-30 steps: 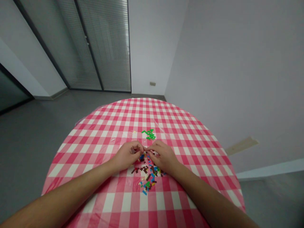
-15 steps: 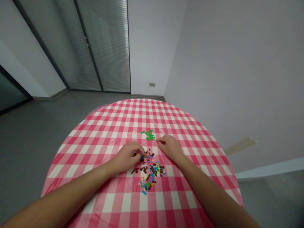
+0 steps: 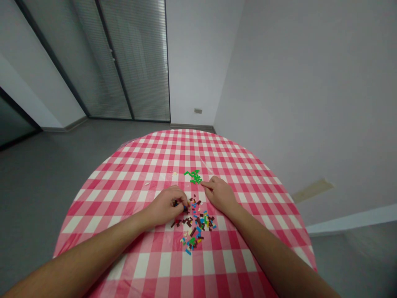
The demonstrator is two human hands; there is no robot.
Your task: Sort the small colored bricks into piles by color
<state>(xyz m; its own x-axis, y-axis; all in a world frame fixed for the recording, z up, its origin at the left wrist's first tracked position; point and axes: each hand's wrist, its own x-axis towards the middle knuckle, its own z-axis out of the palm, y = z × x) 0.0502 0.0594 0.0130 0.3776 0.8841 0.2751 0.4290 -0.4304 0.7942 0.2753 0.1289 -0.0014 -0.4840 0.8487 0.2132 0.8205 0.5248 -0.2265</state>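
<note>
Small toy bricks lie on a red-and-white checked tablecloth (image 3: 149, 265). My left hand (image 3: 169, 205) rests at the left side of the mixed pile of bricks (image 3: 200, 223), its fingers curled and the thumb tip close to the index finger. Dark and blue pieces show beneath and beside those fingers; what exactly they grip is too small to make out. Farther back is a group of green bricks (image 3: 195, 177). My right hand (image 3: 219, 192) lies to its right, index finger stretched out with the tip at the group's near right edge. The other right fingers are bent, and nothing shows in them.
Pale pieces (image 3: 175, 174) lie left of the green group, and a small white piece (image 3: 147, 183) sits farther left. The round table stands near a wall (image 3: 294, 91) on the right. Behind it are glass partitions with blinds (image 3: 142, 66).
My right index finger has straightened and moved slightly left to the green bricks. The left fingers have shifted a little among the dark and blue pieces.
</note>
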